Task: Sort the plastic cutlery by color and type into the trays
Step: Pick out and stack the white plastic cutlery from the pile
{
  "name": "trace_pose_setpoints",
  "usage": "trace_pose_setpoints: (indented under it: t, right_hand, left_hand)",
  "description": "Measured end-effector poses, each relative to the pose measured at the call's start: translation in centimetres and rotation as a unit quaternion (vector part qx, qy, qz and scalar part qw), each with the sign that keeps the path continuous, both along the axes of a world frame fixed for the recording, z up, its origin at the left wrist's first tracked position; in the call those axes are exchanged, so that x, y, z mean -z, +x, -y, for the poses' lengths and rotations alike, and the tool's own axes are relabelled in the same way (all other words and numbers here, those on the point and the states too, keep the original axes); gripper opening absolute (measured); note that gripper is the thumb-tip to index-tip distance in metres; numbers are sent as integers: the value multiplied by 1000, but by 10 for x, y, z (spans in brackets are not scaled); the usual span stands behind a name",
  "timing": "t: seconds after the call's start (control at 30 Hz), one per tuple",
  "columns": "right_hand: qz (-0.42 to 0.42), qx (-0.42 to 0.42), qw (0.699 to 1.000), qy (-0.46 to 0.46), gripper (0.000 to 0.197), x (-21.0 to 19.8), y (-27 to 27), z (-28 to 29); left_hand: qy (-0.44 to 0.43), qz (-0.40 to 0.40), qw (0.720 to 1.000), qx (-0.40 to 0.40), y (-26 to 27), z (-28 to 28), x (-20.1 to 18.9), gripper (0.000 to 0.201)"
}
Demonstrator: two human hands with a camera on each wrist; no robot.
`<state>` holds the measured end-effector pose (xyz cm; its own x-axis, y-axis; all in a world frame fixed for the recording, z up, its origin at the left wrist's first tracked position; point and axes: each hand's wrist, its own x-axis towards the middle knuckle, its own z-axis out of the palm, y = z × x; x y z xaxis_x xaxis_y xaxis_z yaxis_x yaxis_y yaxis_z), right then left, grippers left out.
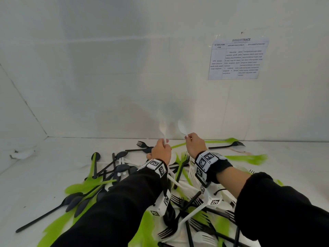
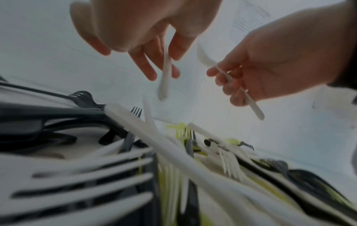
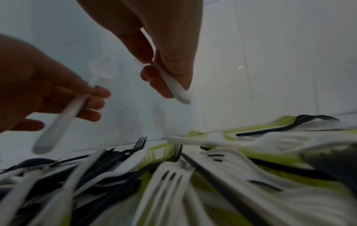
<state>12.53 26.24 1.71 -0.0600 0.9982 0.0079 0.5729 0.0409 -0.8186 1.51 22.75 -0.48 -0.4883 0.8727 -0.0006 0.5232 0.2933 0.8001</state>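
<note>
Soft, even light fills the head view; faint shadows fall on the wall (image 1: 160, 107). Green cutlery (image 1: 58, 223) smears at the stretched edges. Both wrist views are dimmer, and near forks (image 2: 86, 180) blur heavily.

White tabletop (image 1: 44, 175) — a heap of black, white, green plastic cutlery (image 1: 181, 177) lies on it.

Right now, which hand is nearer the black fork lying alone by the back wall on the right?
Right. The right hand is raised just left of the black fork; the left hand is farther left, beyond it.
</note>
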Motion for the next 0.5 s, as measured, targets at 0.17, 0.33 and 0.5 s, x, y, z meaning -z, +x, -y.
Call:
trace_pose_setpoints:
  t: [0.17,0.33,0.5]
  right_hand:
    - [77,-40,992,-89,20,2,-20,5]
    - [210,-112,963,-127,22,13,-34,16]
    - [290,-158,936,-119,21,16,-49,19]
  left_hand:
    - [73,95,991,-54,-12,14,-10,28]
    - [65,112,989,-71,-27,23,-3,36]
    - [60,122,988,-74,-38,26,7,26]
